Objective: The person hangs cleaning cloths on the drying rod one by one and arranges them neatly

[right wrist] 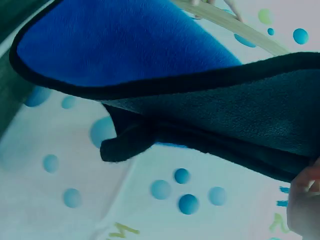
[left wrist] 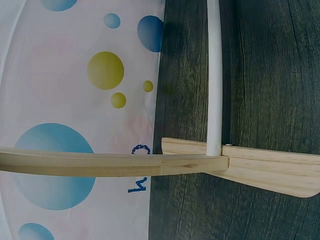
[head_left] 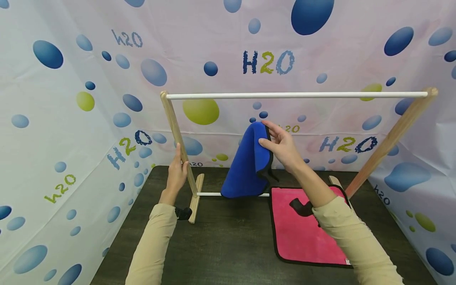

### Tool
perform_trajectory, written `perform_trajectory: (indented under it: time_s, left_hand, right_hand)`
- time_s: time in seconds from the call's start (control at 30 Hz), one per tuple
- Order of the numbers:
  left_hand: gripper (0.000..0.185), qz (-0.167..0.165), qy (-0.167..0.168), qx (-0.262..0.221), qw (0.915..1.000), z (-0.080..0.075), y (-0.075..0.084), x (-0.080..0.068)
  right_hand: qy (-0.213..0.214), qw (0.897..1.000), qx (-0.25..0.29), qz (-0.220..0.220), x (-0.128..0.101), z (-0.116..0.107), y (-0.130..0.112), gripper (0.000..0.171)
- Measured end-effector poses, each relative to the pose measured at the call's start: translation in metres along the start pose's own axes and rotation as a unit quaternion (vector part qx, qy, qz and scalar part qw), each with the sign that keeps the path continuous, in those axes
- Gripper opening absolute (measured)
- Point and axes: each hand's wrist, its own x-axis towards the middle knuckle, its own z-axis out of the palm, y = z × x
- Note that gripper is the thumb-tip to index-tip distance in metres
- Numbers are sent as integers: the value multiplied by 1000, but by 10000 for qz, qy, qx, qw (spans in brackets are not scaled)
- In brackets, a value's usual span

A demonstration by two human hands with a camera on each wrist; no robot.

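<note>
My right hand point(head_left: 283, 148) pinches the upper edge of a blue cloth point(head_left: 246, 166) with black binding. The cloth hangs folded from the fingers, between the top and bottom bars of a wooden rack point(head_left: 386, 148). Seen from the right wrist, the blue pile side point(right wrist: 125, 45) and the dark underside point(right wrist: 240, 112) both show, with a black strap point(right wrist: 127, 142) dangling. My left hand point(head_left: 176, 172) holds the rack's left post point(head_left: 175, 124), its thumb on the right side. Only the post's lower part point(left wrist: 185, 164) shows in the left wrist view, without the hand.
The rack's white top bar point(head_left: 295, 95) spans above the cloth, and a white bottom bar point(head_left: 208, 194) runs low behind it. A pink cloth point(head_left: 295, 237) with black binding lies flat on the dark table point(head_left: 213, 245), partly under my right forearm. A printed backdrop point(head_left: 270, 31) surrounds the table.
</note>
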Motion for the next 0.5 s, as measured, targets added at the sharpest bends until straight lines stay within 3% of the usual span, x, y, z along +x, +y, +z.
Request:
perform_trajectory:
  time_s: [0.13,0.5]
  left_hand:
    - [70,-23,-72,-40,10000,0,0,0]
    - [71,-76,-71,-126,9999,0,1,0]
  right_hand:
    - [4,9996,-122,-244,6,1,-14,57]
    - [-11,9974,205,-692,21,6,-43,55]
